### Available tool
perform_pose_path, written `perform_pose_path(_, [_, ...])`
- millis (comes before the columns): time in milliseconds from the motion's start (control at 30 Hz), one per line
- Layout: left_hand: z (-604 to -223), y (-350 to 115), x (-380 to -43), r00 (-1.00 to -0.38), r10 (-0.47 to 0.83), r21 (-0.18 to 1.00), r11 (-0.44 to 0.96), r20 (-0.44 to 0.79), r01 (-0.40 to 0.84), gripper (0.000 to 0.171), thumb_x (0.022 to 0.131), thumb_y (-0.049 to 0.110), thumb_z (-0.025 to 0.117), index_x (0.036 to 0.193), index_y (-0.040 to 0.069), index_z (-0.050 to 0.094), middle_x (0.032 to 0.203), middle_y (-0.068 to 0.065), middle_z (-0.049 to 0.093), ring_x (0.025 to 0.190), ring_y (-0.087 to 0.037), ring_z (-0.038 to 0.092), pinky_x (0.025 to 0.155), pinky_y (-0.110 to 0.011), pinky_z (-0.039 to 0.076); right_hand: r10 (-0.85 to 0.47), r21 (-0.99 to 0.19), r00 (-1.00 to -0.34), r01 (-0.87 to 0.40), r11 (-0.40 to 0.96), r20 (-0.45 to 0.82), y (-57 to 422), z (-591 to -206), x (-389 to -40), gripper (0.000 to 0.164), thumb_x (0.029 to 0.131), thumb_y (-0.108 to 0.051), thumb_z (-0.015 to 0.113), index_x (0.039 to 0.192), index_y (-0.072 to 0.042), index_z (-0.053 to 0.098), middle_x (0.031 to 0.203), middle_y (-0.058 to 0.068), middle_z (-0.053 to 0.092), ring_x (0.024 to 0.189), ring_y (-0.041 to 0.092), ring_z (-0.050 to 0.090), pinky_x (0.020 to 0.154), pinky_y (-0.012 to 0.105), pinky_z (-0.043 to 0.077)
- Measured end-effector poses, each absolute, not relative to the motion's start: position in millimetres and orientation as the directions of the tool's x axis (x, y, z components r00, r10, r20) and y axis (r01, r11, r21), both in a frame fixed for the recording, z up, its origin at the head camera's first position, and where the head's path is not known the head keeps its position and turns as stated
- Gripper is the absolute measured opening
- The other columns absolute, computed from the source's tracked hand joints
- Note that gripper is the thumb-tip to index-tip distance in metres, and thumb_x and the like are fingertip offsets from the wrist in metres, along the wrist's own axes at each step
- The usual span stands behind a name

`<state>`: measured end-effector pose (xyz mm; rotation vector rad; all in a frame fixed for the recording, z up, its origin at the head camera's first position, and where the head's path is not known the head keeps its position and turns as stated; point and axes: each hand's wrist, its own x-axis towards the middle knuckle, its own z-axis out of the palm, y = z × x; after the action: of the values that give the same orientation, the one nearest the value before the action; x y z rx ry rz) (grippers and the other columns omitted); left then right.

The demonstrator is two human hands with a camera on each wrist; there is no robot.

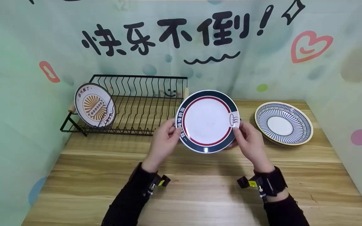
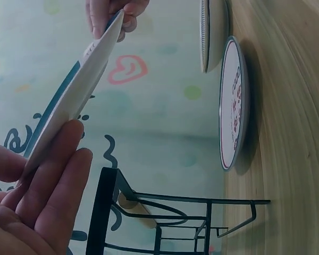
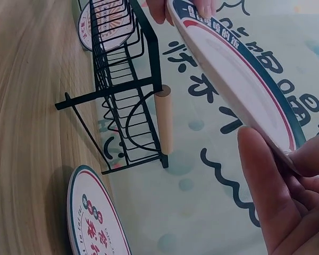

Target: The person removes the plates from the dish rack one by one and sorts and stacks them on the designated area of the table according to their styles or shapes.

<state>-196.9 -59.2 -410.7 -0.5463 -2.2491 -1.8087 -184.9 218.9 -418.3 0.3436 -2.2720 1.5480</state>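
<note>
Both hands hold up a white plate [image 1: 207, 121] with a dark teal rim band and a red ring, its face toward the head camera. The left hand [image 1: 166, 138] pinches its left edge, thumb on the front and fingers behind. At the right edge the right hand [image 1: 251, 142] grips it the same way, beside a small steam emblem. In the left wrist view the plate is tilted, clear of the table, with its underside showing. Below it another plate [image 2: 234, 103] with red print lies on the table, mostly hidden behind the held plate in the head view.
A black wire dish rack [image 1: 137, 131] with wooden handles stands at the back left. One plate with a sunburst print [image 1: 94, 105] leans upright in its left end. A deep blue-patterned dish [image 1: 283, 124] sits at the right on the wooden table [image 1: 105, 175]. A printed cloth [image 1: 218, 72] hangs behind.
</note>
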Motion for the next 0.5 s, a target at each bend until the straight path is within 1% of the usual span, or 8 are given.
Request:
perform_pose_path(67, [-411, -59, -197, -0.907, 0.166, 0.894, 0.174, 0.387, 0.413, 0.027, 0.094, 0.0, 0.06, 0.12, -0.006, 0.061, 0.072, -0.009, 0.063, 0.061, -0.013, 0.056, 0.054, -0.026, 0.054, 0.015, -0.856, -0.907, -0.391, 0.339, 0.42, 219, -417, -185, 0.016, 0.098, 0.001, 0.056, 0.106, 0.014, 0.061, 0.082, 0.02, 0.065, 0.059, 0.009, 0.062, 0.051, 0.031, 0.057])
perform_pose_path(133, [-410, -59, -197, -0.904, 0.174, 0.896, 0.152, 0.391, 0.416, 0.028, 0.094, 0.0, 0.061, 0.121, -0.007, 0.059, 0.083, -0.014, 0.069, 0.071, -0.017, 0.065, 0.064, -0.031, 0.059, 0.026, -0.875, -0.916, -0.375, 0.307, 0.401, 220, -416, -185, 0.016, 0.098, 0.002, 0.056, 0.106, 0.015, 0.06, 0.081, 0.02, 0.064, 0.059, 0.01, 0.062, 0.051, 0.031, 0.057])
perform_pose_path(200, [-410, -60, -198, -0.901, 0.179, 0.898, 0.132, 0.395, 0.42, 0.03, 0.095, 0.002, 0.061, 0.123, -0.008, 0.058, 0.094, -0.018, 0.072, 0.082, -0.022, 0.069, 0.074, -0.035, 0.06, 0.036, -0.895, -0.925, -0.355, 0.271, 0.378, 221, -415, -185, 0.017, 0.098, 0.002, 0.055, 0.108, 0.015, 0.059, 0.081, 0.019, 0.063, 0.059, 0.012, 0.062, 0.051, 0.031, 0.057])
perform_pose_path(267, [-409, -60, -198, -0.898, 0.176, 0.897, 0.117, 0.404, 0.426, 0.032, 0.096, 0.003, 0.061, 0.125, -0.009, 0.057, 0.101, -0.019, 0.072, 0.09, -0.026, 0.07, 0.08, -0.034, 0.059, 0.043, -0.909, -0.932, -0.339, 0.241, 0.36, 223, -414, -185, 0.016, 0.098, 0.003, 0.054, 0.107, 0.016, 0.058, 0.08, 0.018, 0.063, 0.058, 0.014, 0.062, 0.052, 0.034, 0.058])
perform_pose_path(333, [-409, -61, -199, -0.894, 0.175, 0.894, 0.113, 0.412, 0.434, 0.033, 0.096, 0.004, 0.06, 0.126, -0.01, 0.056, 0.102, -0.02, 0.071, 0.091, -0.028, 0.07, 0.082, -0.033, 0.058, 0.05, -0.918, -0.938, -0.324, 0.23, 0.344, 225, -413, -185, 0.017, 0.098, 0.003, 0.054, 0.108, 0.016, 0.057, 0.08, 0.018, 0.062, 0.058, 0.015, 0.063, 0.053, 0.035, 0.058])
perform_pose_path(400, [-409, -62, -199, -0.888, 0.176, 0.886, 0.121, 0.425, 0.448, 0.033, 0.096, 0.004, 0.06, 0.126, -0.01, 0.055, 0.099, -0.019, 0.071, 0.088, -0.029, 0.069, 0.081, -0.032, 0.058, 0.056, -0.922, -0.941, -0.313, 0.228, 0.334, 227, -412, -185, 0.017, 0.098, 0.003, 0.053, 0.109, 0.016, 0.057, 0.081, 0.017, 0.062, 0.059, 0.015, 0.062, 0.054, 0.035, 0.058])
perform_pose_path(500, [-408, -64, -198, -0.881, 0.188, 0.873, 0.151, 0.435, 0.463, 0.035, 0.097, 0.005, 0.06, 0.127, -0.01, 0.053, 0.099, -0.017, 0.071, 0.087, -0.031, 0.068, 0.082, -0.031, 0.057, 0.061, -0.919, -0.939, -0.317, 0.236, 0.34, 230, -412, -186, 0.017, 0.099, 0.002, 0.053, 0.108, 0.016, 0.056, 0.081, 0.018, 0.062, 0.06, 0.015, 0.062, 0.054, 0.032, 0.058])
